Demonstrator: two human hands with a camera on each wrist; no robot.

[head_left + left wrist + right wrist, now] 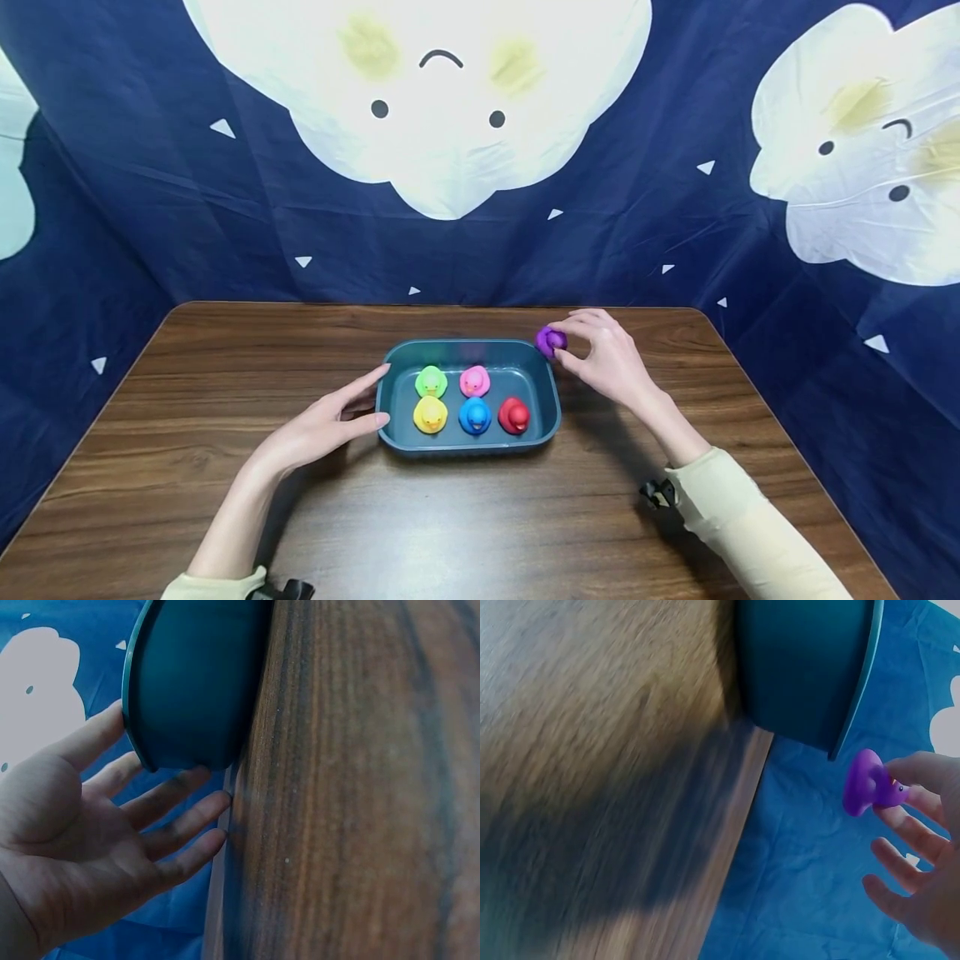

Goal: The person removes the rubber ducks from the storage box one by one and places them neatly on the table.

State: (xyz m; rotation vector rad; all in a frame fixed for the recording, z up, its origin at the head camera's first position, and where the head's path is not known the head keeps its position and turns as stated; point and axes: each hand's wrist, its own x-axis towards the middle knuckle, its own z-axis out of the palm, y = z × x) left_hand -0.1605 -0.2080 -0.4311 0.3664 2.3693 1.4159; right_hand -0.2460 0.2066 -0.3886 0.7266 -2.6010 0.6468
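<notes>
A teal rectangular tub (468,446) stands on the wooden table. Inside it sit several rubber ducks: a green duck (431,382) and a pink duck (475,382) at the back, with a yellow duck (430,415), a blue duck (475,416) and a red duck (513,415) in front. My right hand (607,358) pinches a purple rubber duck (550,341) between thumb and fingers, at the tub's back right corner. In the right wrist view the purple duck (866,784) is tilted sideways, apart from the rim. My left hand (326,429) touches the tub's left end, fingers spread and fairly straight.
The brown wooden table (225,400) extends around the tub, with its back edge close behind. A dark blue cloth (450,258) with white cloud prints hangs behind and at both sides. Black wrist devices (658,493) show near the sleeves.
</notes>
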